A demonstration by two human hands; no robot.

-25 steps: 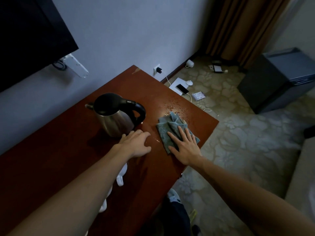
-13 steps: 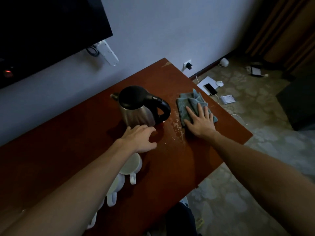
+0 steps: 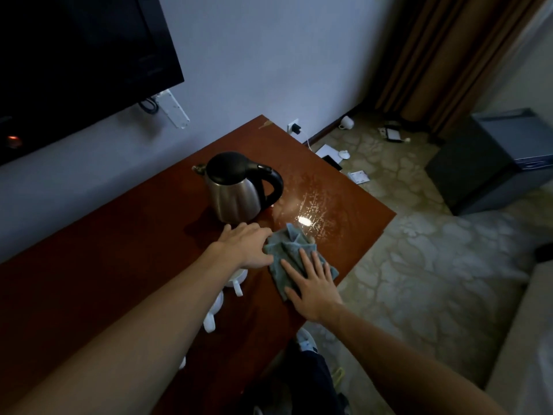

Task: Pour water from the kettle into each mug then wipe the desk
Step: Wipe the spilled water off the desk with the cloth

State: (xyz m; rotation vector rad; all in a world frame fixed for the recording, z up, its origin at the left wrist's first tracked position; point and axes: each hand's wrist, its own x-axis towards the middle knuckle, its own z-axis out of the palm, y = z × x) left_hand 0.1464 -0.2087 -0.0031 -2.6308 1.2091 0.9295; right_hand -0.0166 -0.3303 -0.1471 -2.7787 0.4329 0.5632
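Our right hand (image 3: 314, 287) presses flat, fingers straight and spread, on the grey-green cloth (image 3: 287, 253) lying on the wooden desk (image 3: 119, 250). Our left hand (image 3: 245, 244) rests on the desk with relaxed fingers, holding nothing, just in front of the upright steel kettle (image 3: 236, 190). White mugs (image 3: 236, 280) sit partly hidden beneath our left forearm. Wet streaks (image 3: 314, 205) glisten beyond the cloth.

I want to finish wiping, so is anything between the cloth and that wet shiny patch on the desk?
Nothing visible does. The right hand presses the cloth flat, the wet patch lies just beyond it, and the kettle stands off to the side.
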